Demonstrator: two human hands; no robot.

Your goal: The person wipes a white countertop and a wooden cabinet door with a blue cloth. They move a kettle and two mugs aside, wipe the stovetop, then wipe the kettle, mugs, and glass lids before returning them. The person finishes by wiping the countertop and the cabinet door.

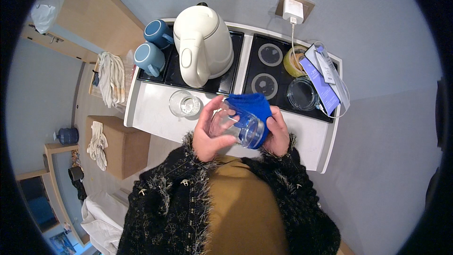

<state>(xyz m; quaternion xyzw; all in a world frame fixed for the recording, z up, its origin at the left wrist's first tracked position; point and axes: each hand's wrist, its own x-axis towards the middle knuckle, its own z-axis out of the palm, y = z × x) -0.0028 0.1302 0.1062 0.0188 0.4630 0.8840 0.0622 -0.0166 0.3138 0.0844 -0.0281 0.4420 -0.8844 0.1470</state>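
Left hand (210, 132) wrapped around a clear drinking glass (238, 127), fingers curled closed on its side, thumb over the top; glass lies tilted, held above the front strip of the white counter (151, 113), just ahead of the person's chest. Right hand (279, 134) closed on a blue cloth (252, 106), cloth draped over and pressed against the glass at its 1 o'clock side. At 9 o'clock from the glass, near the left hand, a second clear glass (184, 104) stands upright on the counter. At 11 o'clock, a cream electric kettle (202, 45) on a black tray (226, 80), two blue mugs (153, 47) at the tray's left end. At 1 o'clock, a second black tray (278, 73) with two round coasters, a clear glass bowl (302, 93), a yellow-lidded jar (291, 63). Flat paper packets, purple and white (323, 78), lean at the right tray's far end. White plug adapter (293, 10) on the wall at 12 o'clock. Counter's front edge close to the body; bare counter strip left of the upright glass and right of the right hand.
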